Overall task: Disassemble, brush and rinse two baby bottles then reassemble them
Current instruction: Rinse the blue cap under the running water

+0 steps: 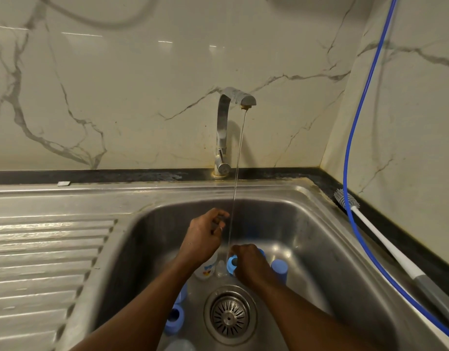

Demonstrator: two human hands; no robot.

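Marble-veined wall tiles backed a steel sink (307,224), with a ribbed drainboard (48,249) on the left. Near left in the basin lay a loose blue collar (174,319), opening up, and a clear blurred shape at the near edge, probably the second bottle (179,347). The left hand (205,236) hung over the basin floor with fingers curled toward the thumb, just left of the water; could not tell if it pinched anything. Under its wrist lay a clear printed bottle (205,271), long axis running near-to-far. The faucet (224,127) ran a thin stream (237,173) down between the two hands. Just right of the stream, the blue screw ring (232,266) sat gripped in the right hand (248,267), fingers curled over its top, its hole facing left and toward the camera. Likely step: rinsing this ring. The stream fell just left of the ring, so the right hand, the nearer one, needed only a small leftward shift. A blue cap (279,271) stood upright just right of that hand. Far right, on the counter, the bottle brush (370,224) lay untouched beside a blue hose (352,122).
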